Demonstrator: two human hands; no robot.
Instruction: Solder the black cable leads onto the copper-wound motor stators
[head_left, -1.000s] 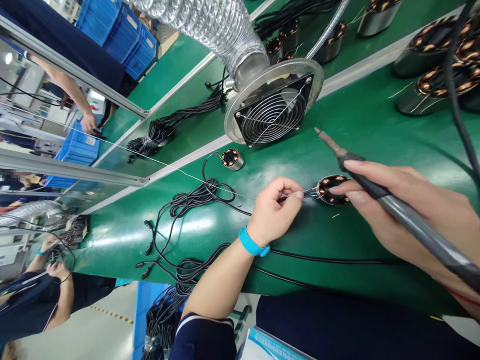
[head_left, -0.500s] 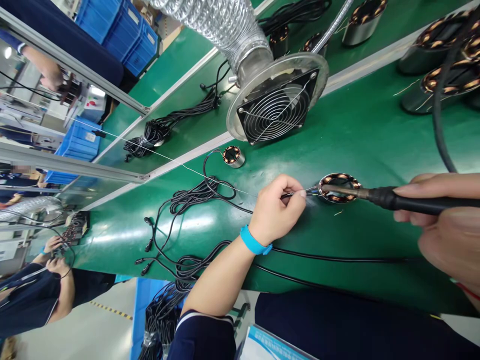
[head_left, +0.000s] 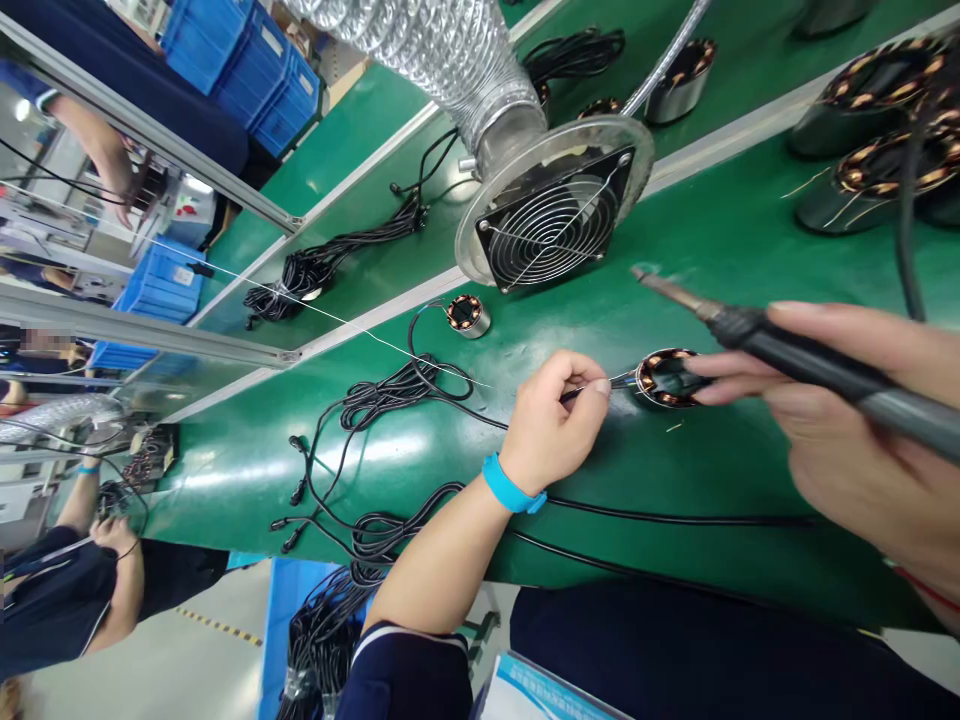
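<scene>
Two hands busy: left hand (head_left: 551,425) pinched wire (head_left: 592,388) at stator (head_left: 667,377) on green belt (head_left: 675,250); right hand (head_left: 847,440) gripped soldering iron (head_left: 787,350), tip raised. Wire needed steadying, iron brief touch only.

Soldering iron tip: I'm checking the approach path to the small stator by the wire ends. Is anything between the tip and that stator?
Partly. The right hand's own fingertips rest on the stator, covering its right side. The soldering iron tip is raised above it. The left hand pinches the wire ends at its left edge, which shows bare.
</scene>
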